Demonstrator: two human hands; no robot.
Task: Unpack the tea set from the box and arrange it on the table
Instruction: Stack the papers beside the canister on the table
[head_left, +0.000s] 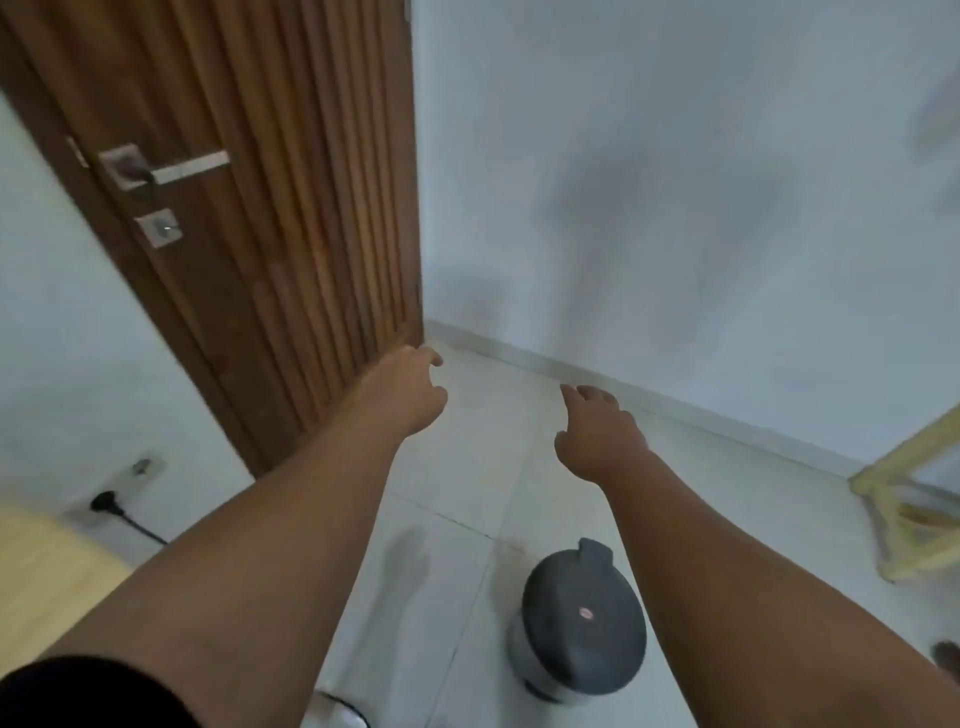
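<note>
White walls (675, 156) meet a pale tiled floor (467, 493) in a room corner, and two bare arms reach forward over it.

At 11 o'clock stands a ribbed brown wooden door (249, 208), its lower corner just behind the left hand (405, 395), whose fingers are loosely curled and hold nothing. The right hand (597, 431), just right of centre, has relaxed, slightly spread fingers and is also empty. A light wooden table (47, 577) edges in at 8 o'clock. A pedal bin (582, 618) with a dark grey lid sits on the floor at 5 o'clock, under the right forearm. Pale wooden frame legs (904, 499) show at 3 o'clock. On the door is a metal lever handle (171, 166); low at 9 o'clock, a black plug (104, 501) sits in the wall. The tea set and its box are out of view.
</note>
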